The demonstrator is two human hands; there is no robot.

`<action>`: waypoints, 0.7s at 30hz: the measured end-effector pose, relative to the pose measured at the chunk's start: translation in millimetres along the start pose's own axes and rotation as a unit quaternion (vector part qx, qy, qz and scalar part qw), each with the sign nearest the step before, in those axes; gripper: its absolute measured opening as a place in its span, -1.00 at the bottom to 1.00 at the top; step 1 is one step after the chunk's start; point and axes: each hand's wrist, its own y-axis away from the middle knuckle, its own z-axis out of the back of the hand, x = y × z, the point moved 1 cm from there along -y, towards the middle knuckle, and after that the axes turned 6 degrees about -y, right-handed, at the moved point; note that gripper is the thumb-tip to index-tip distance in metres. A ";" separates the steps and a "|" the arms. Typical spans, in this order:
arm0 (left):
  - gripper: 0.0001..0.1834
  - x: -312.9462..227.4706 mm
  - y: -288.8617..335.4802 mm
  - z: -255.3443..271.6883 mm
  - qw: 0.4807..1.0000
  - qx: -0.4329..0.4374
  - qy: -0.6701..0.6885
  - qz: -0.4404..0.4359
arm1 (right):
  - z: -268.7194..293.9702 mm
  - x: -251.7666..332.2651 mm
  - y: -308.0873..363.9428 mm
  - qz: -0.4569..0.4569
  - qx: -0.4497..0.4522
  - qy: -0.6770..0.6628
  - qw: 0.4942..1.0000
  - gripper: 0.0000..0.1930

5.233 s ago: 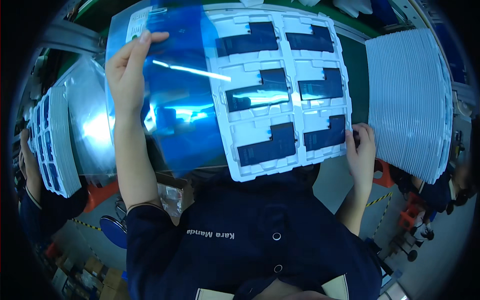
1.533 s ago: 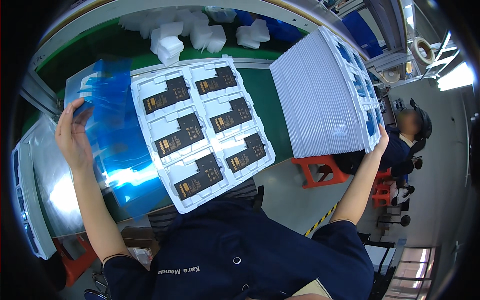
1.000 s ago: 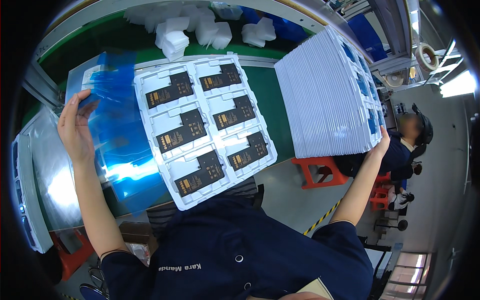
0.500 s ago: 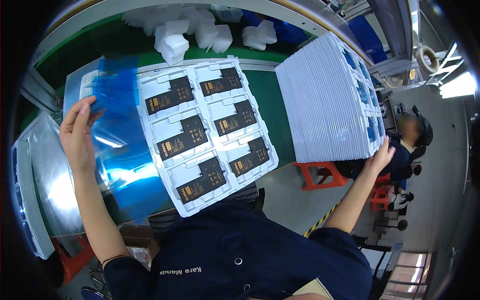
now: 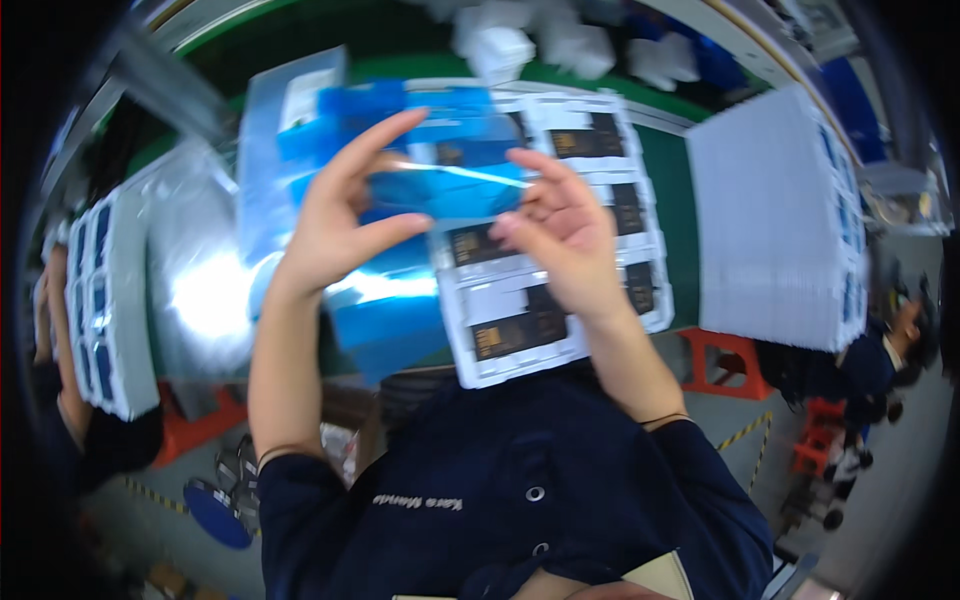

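Observation:
A translucent blue plastic film point(image 5: 450, 190) is stretched between my two hands, above the left part of a white moulded tray point(image 5: 480, 372). My left hand point(image 5: 345, 215) grips the film at its left side, index finger and thumb spread along it. At the film's right edge is my right hand point(image 5: 570, 225), its fingers curled and thumb pressed in; motion blurs the exact contact. Flat black L-shaped batteries point(image 5: 520, 333) lie in the tray's compartments, some partly hidden by the film and my right hand. More blue film sheets point(image 5: 385, 325) lie left of the tray.
A tall stack of white trays point(image 5: 770, 220) stands at the right, another tray stack point(image 5: 125, 300) at the left beside a clear plastic sheet point(image 5: 200, 260). White foam pieces point(image 5: 500, 50) lie at the back. A co-worker's arm point(image 5: 60, 340) shows at the far left; red stools point(image 5: 725, 360) stand below.
My right hand has left the tray stack and come to the blue film. My left hand has carried the film rightward over the tray. The view has shifted left.

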 end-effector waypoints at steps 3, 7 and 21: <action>-0.33 -5.0 1.8 -1.6 0.999 -0.002 0.015 0.038 | 2.6 -11.5 -2.3 0.015 -0.025 0.046 0.999 -0.52; -0.47 3.7 2.1 -1.5 0.995 0.039 -0.070 0.061 | 12.2 -21.2 0.7 0.017 -0.023 0.064 0.998 -0.53; -0.82 11.0 0.3 -3.7 0.985 0.078 -0.155 0.023 | 21.5 -19.8 9.9 0.068 -0.031 0.221 0.973 -0.84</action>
